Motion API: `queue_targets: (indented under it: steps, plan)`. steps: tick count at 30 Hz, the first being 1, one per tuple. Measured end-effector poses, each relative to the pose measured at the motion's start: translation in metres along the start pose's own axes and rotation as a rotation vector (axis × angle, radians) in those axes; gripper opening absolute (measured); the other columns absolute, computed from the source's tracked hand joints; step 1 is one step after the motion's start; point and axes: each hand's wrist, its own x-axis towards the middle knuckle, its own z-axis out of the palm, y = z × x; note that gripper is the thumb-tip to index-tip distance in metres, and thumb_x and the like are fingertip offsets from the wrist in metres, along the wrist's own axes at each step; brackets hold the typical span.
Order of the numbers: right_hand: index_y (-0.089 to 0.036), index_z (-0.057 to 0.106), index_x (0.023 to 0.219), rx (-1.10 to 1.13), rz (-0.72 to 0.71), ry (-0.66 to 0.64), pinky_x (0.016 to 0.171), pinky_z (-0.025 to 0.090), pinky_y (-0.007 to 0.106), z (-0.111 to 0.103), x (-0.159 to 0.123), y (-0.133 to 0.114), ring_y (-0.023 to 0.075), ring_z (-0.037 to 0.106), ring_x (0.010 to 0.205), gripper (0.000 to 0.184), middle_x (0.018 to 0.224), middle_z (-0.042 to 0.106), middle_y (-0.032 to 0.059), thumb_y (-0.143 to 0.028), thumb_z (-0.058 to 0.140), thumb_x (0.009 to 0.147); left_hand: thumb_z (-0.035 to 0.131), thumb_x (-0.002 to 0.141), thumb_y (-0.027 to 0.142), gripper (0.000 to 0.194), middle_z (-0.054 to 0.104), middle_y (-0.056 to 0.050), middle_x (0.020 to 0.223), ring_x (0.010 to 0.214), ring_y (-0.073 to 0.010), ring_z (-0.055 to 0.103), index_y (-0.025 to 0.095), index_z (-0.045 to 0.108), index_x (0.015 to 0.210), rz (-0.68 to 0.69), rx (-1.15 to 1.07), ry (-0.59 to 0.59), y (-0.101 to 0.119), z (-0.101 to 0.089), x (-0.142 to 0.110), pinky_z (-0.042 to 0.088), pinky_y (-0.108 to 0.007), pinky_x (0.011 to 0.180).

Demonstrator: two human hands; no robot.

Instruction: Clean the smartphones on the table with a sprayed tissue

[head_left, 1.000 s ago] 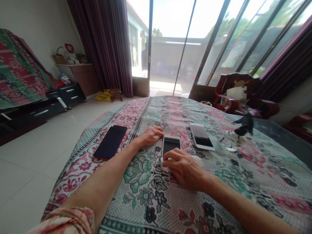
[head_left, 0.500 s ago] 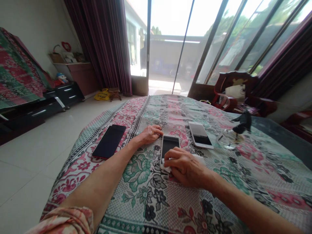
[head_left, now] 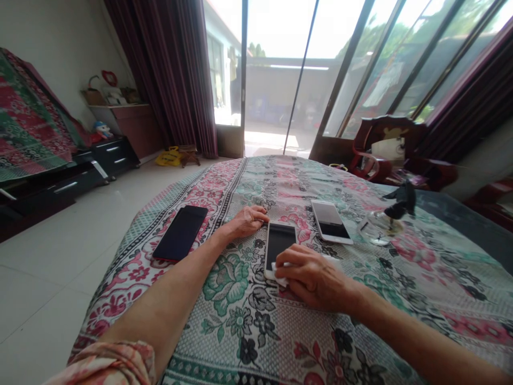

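A white-framed smartphone (head_left: 280,238) with a dark screen lies on the flowered tablecloth in front of me. My left hand (head_left: 250,220) rests at its upper left corner, fingers loosely stretched out and fingertips touching the edge. Over the lower right part of the phone, my right hand (head_left: 310,275) is closed on a white wiping cloth (head_left: 281,279), pressed to the screen; much of the cloth is hidden under the fingers. Right of this phone lies another white smartphone (head_left: 332,222). A black smartphone with a reddish edge (head_left: 180,232) lies to the left, beyond my left forearm.
A clear spray bottle (head_left: 380,227) with a black trigger head stands at the right on the tablecloth (head_left: 240,321). Beyond the table are a dark wooden chair (head_left: 388,144), a yellow bag (head_left: 168,156) on the floor and glass doors.
My right hand and the cloth have slid slightly right and down across the phone, baring a little more of the screen. My left hand stays at the corner.
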Motion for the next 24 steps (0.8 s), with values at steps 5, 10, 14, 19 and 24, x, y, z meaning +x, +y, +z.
queue_targets:
  steps: [5,10,14,19,24]
  plan:
    - [-0.025,0.066,0.104,-0.005,0.026,0.012,0.086,0.044,0.035,-0.009,-0.026,0.011,0.0162,0.055,0.093,0.033,0.108,0.061,0.0042,-0.007,0.045,0.085,0.053,0.076,0.006,0.030,0.066,-0.006,0.115,0.107,-0.0176,0.061,0.020,0.075,0.092,0.003,-0.058,0.015,-0.003,0.002,0.001,0.046,-0.029,0.100]
    - [-0.026,0.064,0.107,-0.032,0.032,0.007,0.087,0.044,0.035,-0.008,-0.031,0.011,0.0166,0.054,0.094,0.036,0.108,0.061,0.0040,-0.006,0.045,0.084,0.053,0.076,0.007,0.030,0.066,-0.005,0.116,0.107,-0.0161,0.061,0.020,0.075,0.092,0.017,-0.068,0.022,-0.008,0.005,0.001,0.045,-0.028,0.100]
    - [-0.024,0.064,0.106,-0.059,-0.008,-0.018,0.084,0.044,0.034,-0.003,-0.015,0.002,0.0166,0.053,0.091,0.031,0.107,0.061,0.0046,-0.010,0.042,0.088,0.053,0.077,0.007,0.029,0.065,-0.006,0.116,0.107,-0.0172,0.060,0.019,0.075,0.091,0.001,-0.055,0.018,-0.007,0.005,0.002,0.046,-0.030,0.100]
    - [-0.021,0.064,0.101,-0.096,-0.014,-0.022,0.082,0.043,0.033,0.006,0.005,-0.005,0.0170,0.050,0.089,0.023,0.106,0.061,0.0053,-0.015,0.044,0.091,0.052,0.078,0.008,0.030,0.064,-0.008,0.119,0.109,-0.0186,0.060,0.018,0.075,0.095,-0.005,-0.029,0.001,-0.003,0.002,0.001,0.045,-0.033,0.101]
    - [-0.022,0.065,0.092,-0.042,-0.018,0.007,0.083,0.042,0.031,0.003,0.002,-0.003,0.0155,0.051,0.089,0.019,0.104,0.062,0.0031,-0.014,0.048,0.088,0.052,0.078,0.009,0.030,0.065,-0.005,0.117,0.106,-0.0168,0.061,0.021,0.075,0.094,0.017,0.004,0.008,-0.002,0.000,-0.001,0.046,-0.031,0.100]
